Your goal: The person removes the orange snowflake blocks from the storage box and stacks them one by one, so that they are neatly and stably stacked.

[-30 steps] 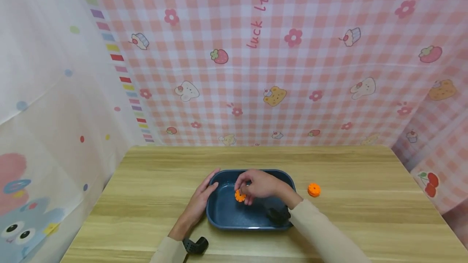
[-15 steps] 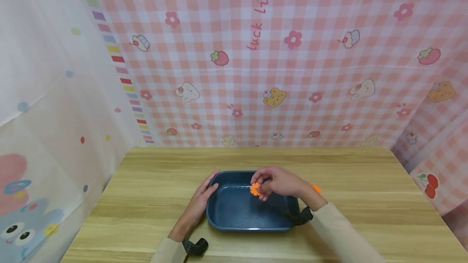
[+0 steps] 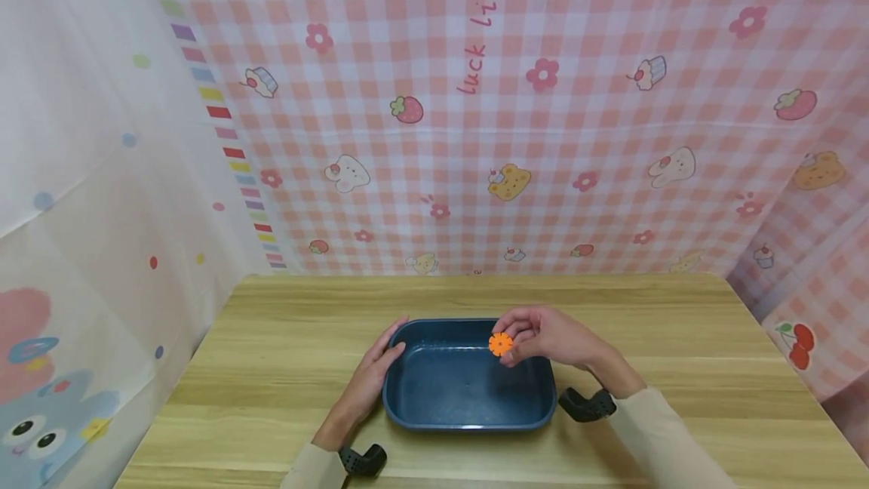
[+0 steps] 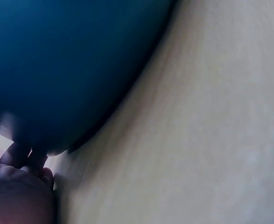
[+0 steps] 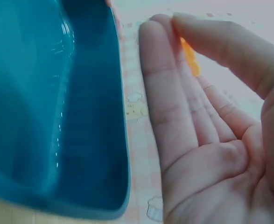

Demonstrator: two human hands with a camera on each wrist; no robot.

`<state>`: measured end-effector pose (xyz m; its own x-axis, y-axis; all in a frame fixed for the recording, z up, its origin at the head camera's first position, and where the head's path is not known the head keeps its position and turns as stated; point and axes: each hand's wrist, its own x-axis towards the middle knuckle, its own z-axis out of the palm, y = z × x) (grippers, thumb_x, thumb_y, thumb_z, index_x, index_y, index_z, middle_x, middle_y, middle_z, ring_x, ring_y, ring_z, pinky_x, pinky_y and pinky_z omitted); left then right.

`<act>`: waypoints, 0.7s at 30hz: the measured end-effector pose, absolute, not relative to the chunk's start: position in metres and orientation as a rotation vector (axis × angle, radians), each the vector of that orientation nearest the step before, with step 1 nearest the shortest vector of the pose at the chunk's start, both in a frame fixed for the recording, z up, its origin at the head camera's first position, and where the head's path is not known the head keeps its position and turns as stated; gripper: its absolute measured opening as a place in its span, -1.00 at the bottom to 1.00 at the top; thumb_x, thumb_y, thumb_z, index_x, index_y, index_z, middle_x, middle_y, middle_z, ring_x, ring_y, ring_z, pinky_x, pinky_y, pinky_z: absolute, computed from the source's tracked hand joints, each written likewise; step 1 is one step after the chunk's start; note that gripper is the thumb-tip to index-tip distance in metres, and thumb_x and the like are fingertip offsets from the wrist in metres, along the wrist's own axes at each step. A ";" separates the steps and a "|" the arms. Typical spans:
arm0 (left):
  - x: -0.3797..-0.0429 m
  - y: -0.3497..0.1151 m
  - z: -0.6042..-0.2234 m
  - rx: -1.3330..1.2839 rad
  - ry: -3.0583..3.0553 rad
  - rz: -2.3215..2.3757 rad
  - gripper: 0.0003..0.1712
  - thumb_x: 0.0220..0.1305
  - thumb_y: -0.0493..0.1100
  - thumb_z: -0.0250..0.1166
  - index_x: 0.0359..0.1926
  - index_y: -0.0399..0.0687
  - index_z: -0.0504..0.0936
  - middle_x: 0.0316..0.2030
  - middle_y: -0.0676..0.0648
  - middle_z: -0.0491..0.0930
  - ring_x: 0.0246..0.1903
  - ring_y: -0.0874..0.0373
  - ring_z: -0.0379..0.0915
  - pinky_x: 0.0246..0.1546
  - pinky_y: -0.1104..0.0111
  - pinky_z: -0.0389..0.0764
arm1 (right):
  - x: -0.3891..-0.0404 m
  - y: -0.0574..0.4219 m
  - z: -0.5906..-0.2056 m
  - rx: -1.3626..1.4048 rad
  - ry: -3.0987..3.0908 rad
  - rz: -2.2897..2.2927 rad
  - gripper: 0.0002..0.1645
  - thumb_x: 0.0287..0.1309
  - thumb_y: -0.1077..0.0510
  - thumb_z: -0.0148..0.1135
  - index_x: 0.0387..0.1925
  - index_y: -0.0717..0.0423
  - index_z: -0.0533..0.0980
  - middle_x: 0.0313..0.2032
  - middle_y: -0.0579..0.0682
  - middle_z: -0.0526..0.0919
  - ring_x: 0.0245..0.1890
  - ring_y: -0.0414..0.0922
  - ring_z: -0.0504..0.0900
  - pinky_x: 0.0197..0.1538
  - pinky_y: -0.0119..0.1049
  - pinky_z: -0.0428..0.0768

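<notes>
A dark blue rectangular tray [image 3: 468, 387] with rounded corners stands on the table. My left hand [image 3: 370, 376] holds its left wall, thumb on the rim and fingers along the outside. In the left wrist view, the fingers [image 4: 22, 161] lie against the tray's outer wall [image 4: 80, 70]. Above the tray's back right corner, my right hand [image 3: 553, 336] pinches an orange notched plastic disc [image 3: 501, 344] at the fingertips. The right wrist view shows thumb and forefinger meeting, with only a sliver of the disc [image 5: 190, 57] showing between the fingers.
Black wrist mounts [image 3: 363, 460] sit on both forearms, the right mount [image 3: 587, 404] just right of the tray. The wooden table [image 3: 299, 338] ends at a pink checked cloth [image 3: 434, 172] behind. A pale cloth [image 3: 136, 210] hangs at the left.
My right hand has moved right with the orange disc, from over the tray's middle to its back right corner. It now covers the spot where other orange discs lay. The left hand stayed put.
</notes>
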<state>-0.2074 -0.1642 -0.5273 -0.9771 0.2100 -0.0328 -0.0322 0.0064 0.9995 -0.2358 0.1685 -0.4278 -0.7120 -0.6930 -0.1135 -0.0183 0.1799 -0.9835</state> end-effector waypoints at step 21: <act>-0.207 -0.163 -0.528 0.195 2.069 2.133 -0.41 0.51 0.00 0.05 0.49 0.10 0.24 0.51 0.03 0.09 0.53 0.07 -0.20 0.51 0.00 -0.17 | -0.223 0.231 -0.438 -0.578 2.312 -1.585 -0.59 0.24 0.17 0.34 0.06 0.26 0.50 -0.34 0.10 0.58 -0.46 0.02 0.56 -0.42 -0.27 0.58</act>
<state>-0.2074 -0.1633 -0.5284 -0.9781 0.2073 -0.0200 -0.0263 -0.0276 0.9993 -0.2226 0.2311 -0.4376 -0.8812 -0.4727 -0.0032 -0.1676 0.3186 -0.9330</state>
